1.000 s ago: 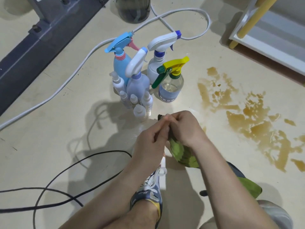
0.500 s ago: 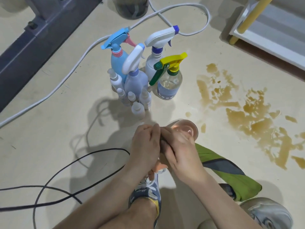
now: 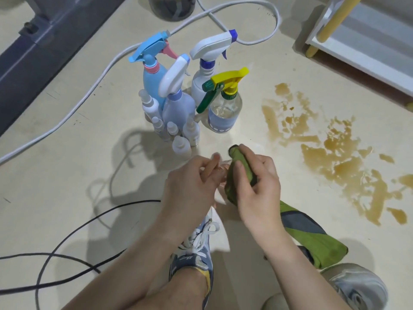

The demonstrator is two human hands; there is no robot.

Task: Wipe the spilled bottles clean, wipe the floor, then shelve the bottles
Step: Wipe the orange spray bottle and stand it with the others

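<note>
The yellow-trigger spray bottle (image 3: pixel 225 113) stands upright on the pale floor (image 3: pixel 78 166) and serves as the marker for everything else. Just in front of it, nearer the person, the left hand (image 3: pixel 190 189) has its fingers curled round a small clear bottle (image 3: pixel 223 170), most of which is hidden between the two hands. The right hand (image 3: pixel 259 191) grips a green cloth (image 3: pixel 240 164) bunched in its fingers and pressed against that bottle. The rest of the cloth trails down behind the right wrist to the floor. Touching the yellow-trigger bottle on its left is a lavender spray bottle (image 3: pixel 178 106) with a white head. Behind these two stand a light-blue spray bottle (image 3: pixel 154 86) and a white spray bottle (image 3: pixel 201 83). A huddle of small white bottles (image 3: pixel 178 135) sits at the front left of the marker, all upright. To its right, well apart, a brown spill (image 3: pixel 335 162) spreads in broken patches over the floor. Beyond the spill, at the far right, is a white shelf (image 3: pixel 357 57) with a yellow leg (image 3: pixel 328 25). A white cable (image 3: pixel 89 83) loops behind and to the left of the marker. A black cable (image 3: pixel 67 240) lies on the floor at the near left. A blue laced shoe (image 3: pixel 194 256) shows beneath the left forearm.
</note>
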